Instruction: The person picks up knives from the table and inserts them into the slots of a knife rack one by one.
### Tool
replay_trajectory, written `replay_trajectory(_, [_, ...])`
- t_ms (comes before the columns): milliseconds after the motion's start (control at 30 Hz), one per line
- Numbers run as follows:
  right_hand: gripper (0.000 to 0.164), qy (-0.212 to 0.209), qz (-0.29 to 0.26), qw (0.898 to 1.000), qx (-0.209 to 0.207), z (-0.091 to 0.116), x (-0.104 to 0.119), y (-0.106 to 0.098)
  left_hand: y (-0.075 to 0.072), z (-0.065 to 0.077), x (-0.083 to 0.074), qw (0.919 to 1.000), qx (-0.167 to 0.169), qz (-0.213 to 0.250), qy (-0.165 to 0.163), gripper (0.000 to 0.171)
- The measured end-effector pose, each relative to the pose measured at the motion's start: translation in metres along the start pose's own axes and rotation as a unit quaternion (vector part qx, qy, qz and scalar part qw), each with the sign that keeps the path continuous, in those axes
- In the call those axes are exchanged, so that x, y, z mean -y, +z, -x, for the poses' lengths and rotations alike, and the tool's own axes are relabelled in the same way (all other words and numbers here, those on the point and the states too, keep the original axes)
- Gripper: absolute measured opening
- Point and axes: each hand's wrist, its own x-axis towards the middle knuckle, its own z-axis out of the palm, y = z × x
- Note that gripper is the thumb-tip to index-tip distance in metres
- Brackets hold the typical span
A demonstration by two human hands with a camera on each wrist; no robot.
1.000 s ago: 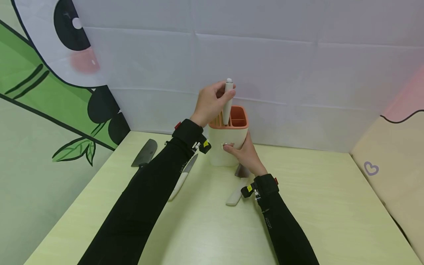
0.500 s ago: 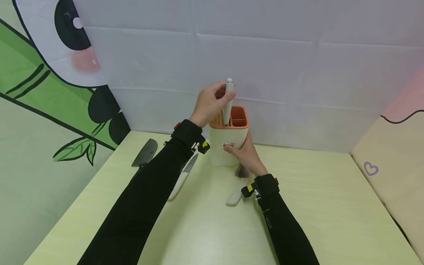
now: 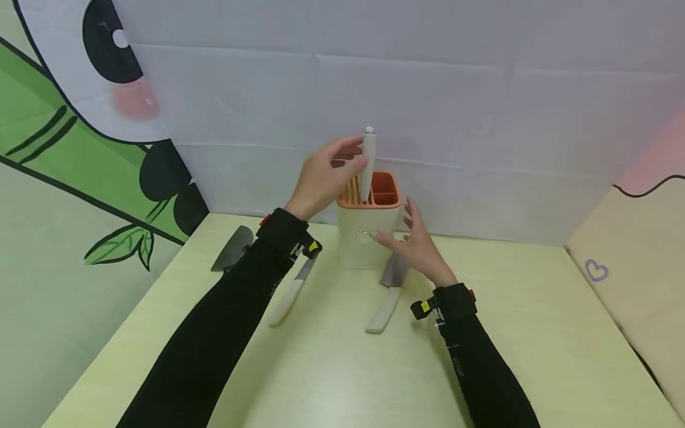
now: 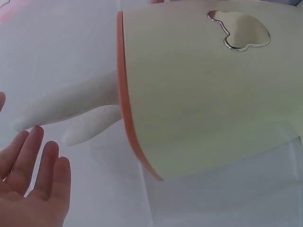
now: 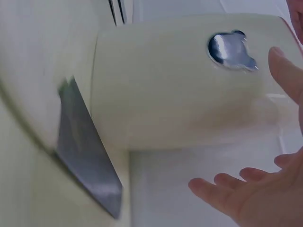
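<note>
A cream knife holder (image 3: pixel 361 249) with an orange top stands at the back of the table, a shiny badge on its front. A knife's white handle (image 3: pixel 367 160) rises upright from its slots; two white handles show in the left wrist view. My left hand (image 3: pixel 323 178) is beside that handle with loosely bent fingers, fingertips (image 4: pixel 35 132) right at its end. Apart from the holder's right side, my right hand (image 3: pixel 420 249) has its fingers spread and holds nothing. Below it lies a cleaver with a grey blade (image 5: pixel 87 151) and white handle (image 3: pixel 384 312).
A white-handled knife (image 3: pixel 289 297) lies on the table (image 3: pixel 332 368) left of the holder. Farther left is a broad grey blade (image 3: pixel 233 246), its handle end hidden by my left sleeve. A pale cloth wall (image 3: pixel 455 131) stands behind the holder.
My left hand has loosened from the upright knife handle and shifted slightly left. My right hand has let go of the holder and moved right, uncovering more of the cleaver.
</note>
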Motion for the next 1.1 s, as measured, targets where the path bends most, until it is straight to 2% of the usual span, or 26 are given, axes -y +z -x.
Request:
replay_trajectory(100, [0.110, -0.011, 0.046, 0.999, 0.006, 0.009, 0.007, -0.020, -0.005, 0.011, -0.003, 0.9995, -0.011, -0.019, 0.021, 0.051])
replay_trajectory(233, [0.108, -0.035, 0.092, 0.995, 0.008, 0.024, 0.015, -0.040, -0.013, 0.028, -0.003, 0.9970, -0.032, -0.064, 0.031, 0.050])
replay_trajectory(367, [0.105, -0.051, 0.126, 0.991, 0.014, 0.042, 0.017, -0.049, -0.021, 0.053, 0.002, 0.9921, -0.047, -0.112, 0.030, 0.049])
replay_trajectory(500, [0.104, -0.064, 0.160, 0.985, 0.011, 0.058, 0.017, -0.053, -0.027, 0.082, 0.012, 0.9869, -0.046, -0.152, 0.029, 0.054])
replay_trajectory(700, [0.105, -0.075, 0.214, 0.974, 0.003, 0.078, 0.011, -0.058, -0.029, 0.122, 0.038, 0.9797, -0.011, -0.199, 0.018, 0.068])
replay_trajectory(867, [0.105, -0.078, 0.241, 0.967, 0.005, 0.091, -0.002, -0.060, -0.026, 0.148, 0.062, 0.9716, 0.020, -0.235, 0.019, 0.075])
replay_trajectory(1000, [0.104, -0.070, 0.259, 0.963, 0.010, 0.101, -0.011, -0.061, -0.021, 0.163, 0.074, 0.9585, 0.034, -0.282, 0.029, 0.079])
replay_trajectory(1100, [0.103, -0.061, 0.267, 0.962, 0.012, 0.106, -0.018, -0.060, -0.016, 0.174, 0.080, 0.9451, 0.055, -0.321, 0.026, 0.085])
